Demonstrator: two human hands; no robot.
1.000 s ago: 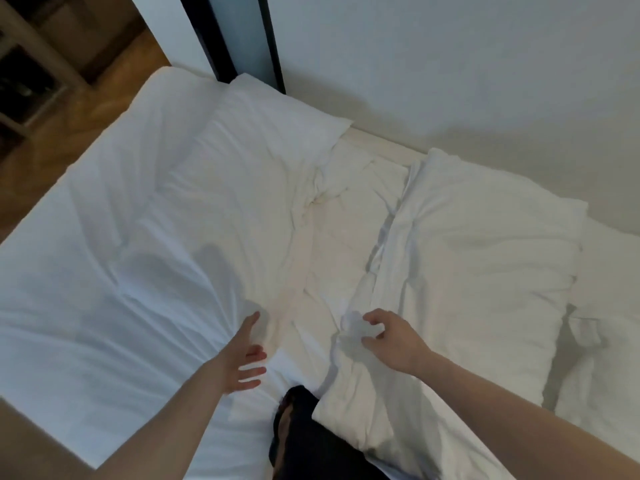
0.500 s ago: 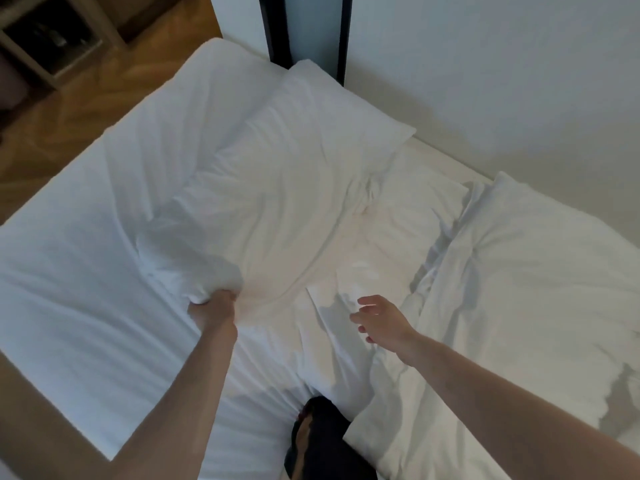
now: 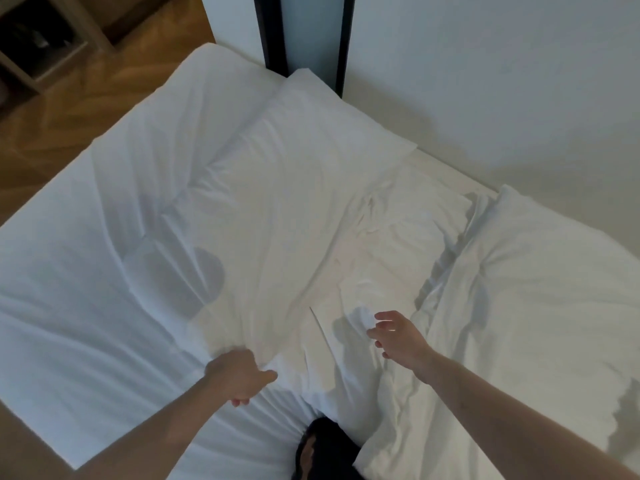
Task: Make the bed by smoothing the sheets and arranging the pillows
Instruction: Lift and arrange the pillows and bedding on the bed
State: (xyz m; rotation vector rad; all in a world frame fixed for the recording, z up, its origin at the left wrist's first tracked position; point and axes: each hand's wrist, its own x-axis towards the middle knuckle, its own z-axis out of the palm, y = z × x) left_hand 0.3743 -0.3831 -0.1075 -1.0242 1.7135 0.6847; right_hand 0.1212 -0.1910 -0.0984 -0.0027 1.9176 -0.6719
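A white bed fills the view, its fitted sheet (image 3: 69, 306) stretched over the left half. One white pillow (image 3: 277, 188) lies diagonally across the middle, its far corner at the wall. My left hand (image 3: 239, 375) is shut on the near edge of this pillow. A second white pillow (image 3: 540, 306) lies at the right. Between them the crumpled white sheet (image 3: 391, 244) is bunched in folds. My right hand (image 3: 398, 337) hovers open above these folds, fingers spread, holding nothing.
A white wall (image 3: 485, 81) runs along the far side of the bed, with a dark vertical frame (image 3: 273, 29) at the bed's far corner. Wooden floor (image 3: 86, 98) and a shelf unit (image 3: 41, 39) lie at the upper left. A dark item (image 3: 329, 452) sits at the near bed edge.
My left hand went from open to gripping the middle pillow's near edge and has drawn it toward me. My right hand let go of the right pillow's corner and now hovers open.
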